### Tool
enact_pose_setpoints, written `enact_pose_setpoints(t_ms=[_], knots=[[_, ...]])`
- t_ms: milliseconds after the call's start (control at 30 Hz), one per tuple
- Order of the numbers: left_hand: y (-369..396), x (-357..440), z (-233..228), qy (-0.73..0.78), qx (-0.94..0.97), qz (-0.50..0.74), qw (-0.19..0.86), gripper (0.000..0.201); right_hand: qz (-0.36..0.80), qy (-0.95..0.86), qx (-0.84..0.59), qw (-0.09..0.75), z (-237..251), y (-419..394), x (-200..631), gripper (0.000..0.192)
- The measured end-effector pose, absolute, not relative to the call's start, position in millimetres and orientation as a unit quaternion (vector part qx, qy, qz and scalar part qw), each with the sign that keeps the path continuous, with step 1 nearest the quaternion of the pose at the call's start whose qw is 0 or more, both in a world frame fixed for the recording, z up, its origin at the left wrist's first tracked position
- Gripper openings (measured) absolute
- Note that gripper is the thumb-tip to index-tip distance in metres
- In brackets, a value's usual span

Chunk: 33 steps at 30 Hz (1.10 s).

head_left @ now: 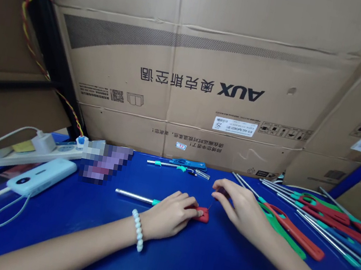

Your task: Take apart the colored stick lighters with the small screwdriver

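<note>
- Fingers (189,202) of left hand (171,215) curl down on a red-handled tool (202,214), pinning it to the blue table (178,265); its steel rod (133,195) sticks out left.
- Right hand (236,205) rests just beside it, fingers loosely bent, grasp unclear.
- Pile of red and green tools (308,222) lies right.
- Power bank (41,176) and power strip (27,152) lie far left.

Table (177,269) — deep blue. Red handle piece (202,214) under left hand (171,215); silver rod (133,195) with teal collar. Bracelet (137,230) of white beads. Tool pile (308,222) — red and green handles, silver shafts. Power bank (41,175) pale blue. Power strip (29,152) white. Cardboard box (189,85) tan, black print, grey band. Twisted wire (29,41) red and yellow.
</note>
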State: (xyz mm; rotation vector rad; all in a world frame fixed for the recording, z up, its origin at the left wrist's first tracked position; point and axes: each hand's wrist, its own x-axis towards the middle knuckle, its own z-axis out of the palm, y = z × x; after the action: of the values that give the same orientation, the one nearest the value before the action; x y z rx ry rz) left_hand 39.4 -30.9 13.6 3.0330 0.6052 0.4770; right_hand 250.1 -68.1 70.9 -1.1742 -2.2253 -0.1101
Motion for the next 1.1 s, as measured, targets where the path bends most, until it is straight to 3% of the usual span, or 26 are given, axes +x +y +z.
enact_pose_setpoints(t_ms=[333,533,833,1000,1100], knots=[[-31.1,38.7,12.5,0.193,0.968,0.16,0.01,0.027,-0.095,-0.793,-0.518,0.306,61.2,-73.2,238.7,0.013],[-31.1,35.4,17.0,0.186,0.97,0.15,0.032,0.04,-0.111,-0.773,-0.566,0.264,68.9,-66.8,256.3,0.017],[-22.1,24.2,38.0,0.175,0.974,0.139,0.039,0.056,0.014,-0.719,-0.579,0.384,83.4,-51.1,289.7,0.023],[-11.3,7.0,59.3,0.251,0.966,0.053,0.033,0.042,0.068,-0.745,-0.589,0.306,71.8,-46.2,286.2,0.017],[-5.5,-3.0,64.9,0.285,0.958,-0.009,0.027,0.048,0.137,-0.752,-0.583,0.274,59.9,-44.2,281.8,0.008]])
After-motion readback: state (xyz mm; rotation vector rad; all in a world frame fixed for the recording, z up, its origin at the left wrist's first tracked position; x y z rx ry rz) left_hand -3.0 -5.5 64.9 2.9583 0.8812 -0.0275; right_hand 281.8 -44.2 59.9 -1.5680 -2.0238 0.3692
